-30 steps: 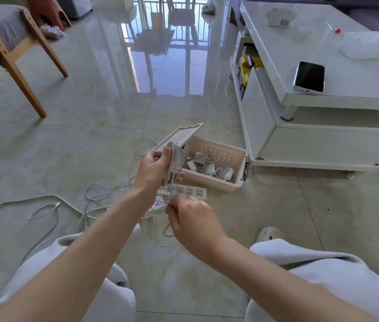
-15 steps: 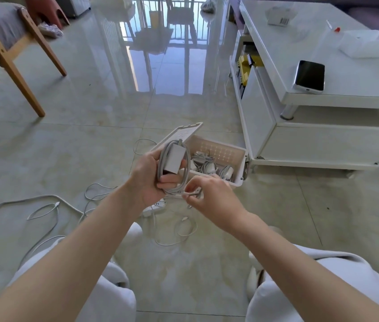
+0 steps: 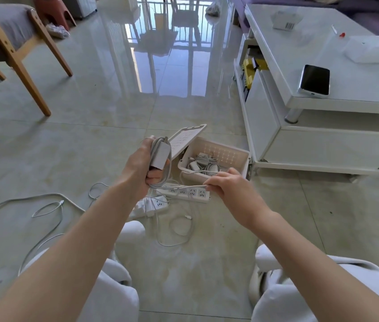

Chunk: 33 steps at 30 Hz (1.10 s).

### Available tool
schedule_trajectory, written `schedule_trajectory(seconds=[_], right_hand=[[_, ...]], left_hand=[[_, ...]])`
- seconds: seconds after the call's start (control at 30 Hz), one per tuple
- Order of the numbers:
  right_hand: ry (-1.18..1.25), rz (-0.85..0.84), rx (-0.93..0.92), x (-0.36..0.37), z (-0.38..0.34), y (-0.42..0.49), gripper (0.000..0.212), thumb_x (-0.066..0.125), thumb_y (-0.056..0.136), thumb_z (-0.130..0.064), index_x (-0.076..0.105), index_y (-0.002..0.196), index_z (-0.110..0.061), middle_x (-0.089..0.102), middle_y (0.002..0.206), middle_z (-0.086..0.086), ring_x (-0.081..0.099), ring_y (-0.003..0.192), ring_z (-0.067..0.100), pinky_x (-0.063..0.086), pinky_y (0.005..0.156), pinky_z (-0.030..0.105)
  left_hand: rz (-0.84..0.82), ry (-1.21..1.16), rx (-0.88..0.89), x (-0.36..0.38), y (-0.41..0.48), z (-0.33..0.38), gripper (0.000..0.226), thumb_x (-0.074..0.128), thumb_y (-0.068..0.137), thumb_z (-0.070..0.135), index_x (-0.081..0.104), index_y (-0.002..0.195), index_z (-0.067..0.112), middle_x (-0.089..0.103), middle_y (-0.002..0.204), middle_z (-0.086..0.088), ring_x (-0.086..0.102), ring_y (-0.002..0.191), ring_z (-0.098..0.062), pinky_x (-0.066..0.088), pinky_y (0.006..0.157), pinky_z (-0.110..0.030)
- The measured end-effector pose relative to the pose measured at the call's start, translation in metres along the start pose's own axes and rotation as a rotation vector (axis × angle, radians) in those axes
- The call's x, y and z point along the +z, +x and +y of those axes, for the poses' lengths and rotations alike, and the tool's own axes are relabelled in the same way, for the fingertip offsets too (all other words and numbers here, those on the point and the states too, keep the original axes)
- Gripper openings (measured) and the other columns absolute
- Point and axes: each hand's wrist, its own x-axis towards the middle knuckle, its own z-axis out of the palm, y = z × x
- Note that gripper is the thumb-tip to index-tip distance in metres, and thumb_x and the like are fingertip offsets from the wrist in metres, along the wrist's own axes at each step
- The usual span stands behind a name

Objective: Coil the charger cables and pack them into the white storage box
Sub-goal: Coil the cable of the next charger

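the right hand (image 3: 228, 189) has pulled away from the left hand (image 3: 141, 168), so the cable (image 3: 181, 187) now runs tight between them. the left hand grips the charger block (image 3: 160, 156) with loops round it, held up near the white storage box (image 3: 244, 161). the right hand pinches the cable. it looks soft and light, so hold the hard block.

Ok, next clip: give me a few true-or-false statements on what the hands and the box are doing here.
1. The left hand grips a charger wrapped in its cable. True.
2. The right hand holds nothing. False: it pinches the cable's loose stretch.
3. The white storage box is shut. False: its lid stands open, with coiled chargers inside.
4. A phone lies on the white table. True.
5. A power strip lies on the floor by the box. True.
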Motion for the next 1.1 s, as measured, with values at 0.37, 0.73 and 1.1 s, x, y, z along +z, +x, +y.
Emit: schedule_trajectory(seconds=[0.37, 0.73, 1.1], right_hand=[[-0.278, -0.207, 0.261, 0.009, 0.027, -0.002, 0.022, 0.054, 0.092, -0.015, 0.071, 0.098, -0.028, 0.067, 0.102, -0.003, 0.059, 0.095, 0.019, 0.045, 0.076, 0.027], [0.528, 0.013, -0.001, 0.033, -0.039, -0.008, 0.077, 0.069, 0.083, -0.02, 0.021, 0.143, -0.011, 0.036, 0.14, -0.002, 0.035, 0.129, 0.006, 0.025, 0.11, 0.017], [0.332, -0.297, -0.154, 0.016, -0.035, -0.014, 0.018, 0.055, 0.092, -0.029, 0.059, 0.081, -0.015, 0.056, 0.067, -0.016, 0.05, 0.057, 0.003, 0.04, 0.063, 0.019]], left_hand=[[-0.167, -0.003, -0.063, 0.005, -0.011, -0.002, 0.041, 0.033, 0.099, 0.041, 0.054, 0.087, 0.007, 0.048, 0.048, -0.002, 0.023, 0.024, -0.006, 0.01, 0.032, -0.008], [-0.23, -0.312, -0.167, 0.014, -0.008, -0.016, 0.045, 0.03, 0.098, 0.033, 0.052, 0.072, 0.005, 0.048, 0.049, -0.003, 0.024, 0.022, -0.005, 0.013, 0.024, -0.01], [-0.242, -0.315, -0.137, 0.009, -0.007, -0.01, 0.043, 0.029, 0.099, 0.032, 0.05, 0.073, 0.006, 0.05, 0.047, -0.004, 0.022, 0.022, -0.005, 0.009, 0.025, -0.012]])
